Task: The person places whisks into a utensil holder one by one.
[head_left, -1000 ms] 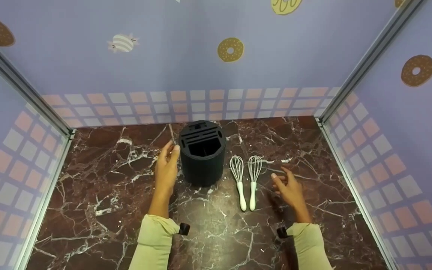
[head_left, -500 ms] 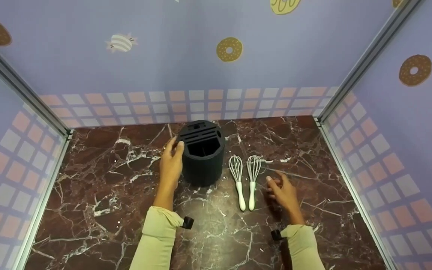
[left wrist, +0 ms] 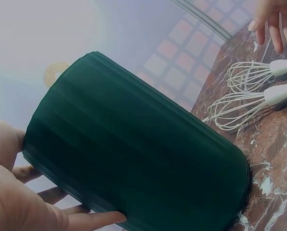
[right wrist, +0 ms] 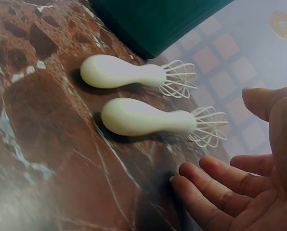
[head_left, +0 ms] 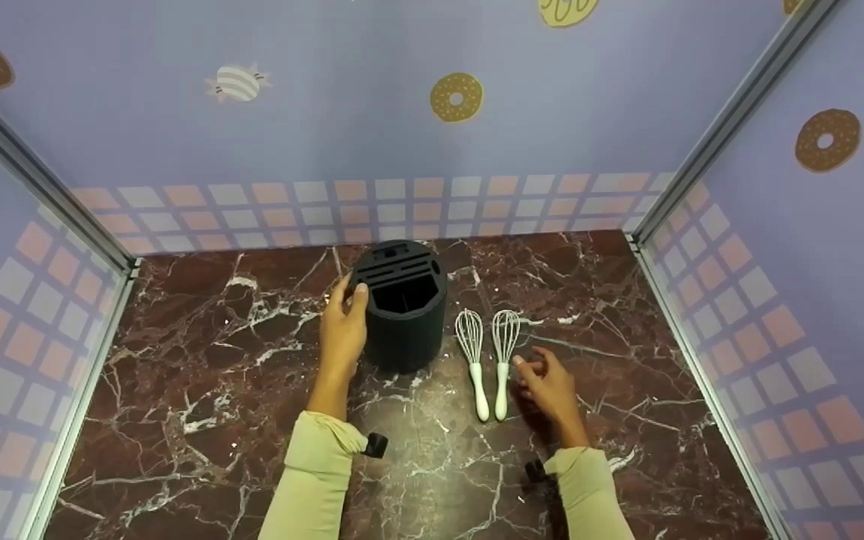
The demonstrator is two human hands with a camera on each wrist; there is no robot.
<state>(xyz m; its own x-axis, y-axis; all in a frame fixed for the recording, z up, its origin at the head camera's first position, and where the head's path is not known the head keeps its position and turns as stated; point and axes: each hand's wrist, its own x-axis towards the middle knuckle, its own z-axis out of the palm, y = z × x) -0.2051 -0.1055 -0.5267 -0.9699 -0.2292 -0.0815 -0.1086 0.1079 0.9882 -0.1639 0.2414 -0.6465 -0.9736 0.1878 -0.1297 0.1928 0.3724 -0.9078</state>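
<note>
A dark round utensil holder (head_left: 406,341) with slots and a large opening in its top stands upright on the marble surface. My left hand (head_left: 343,330) rests against its left side, thumb near the rim; in the left wrist view the fingers (left wrist: 93,221) lie fairly straight along the wall. Two whisks lie side by side to the right of the holder, wire loops pointing away: a left whisk (head_left: 479,386) and a right whisk (head_left: 502,390), both with white handles. Just right of the right whisk's handle hovers my right hand (head_left: 552,390), fingers loosely bent and holding nothing.
Veined red-brown marble (head_left: 199,420) forms the work surface. A lilac back wall (head_left: 327,150) with printed sweets and checks rises behind the holder. Side panels meet the surface along metal strips (head_left: 691,367) at left and right.
My right hand has moved left, close to the right whisk's handle. My left hand has moved slightly right and settled against the holder. The whisks and the holder have stayed in place.
</note>
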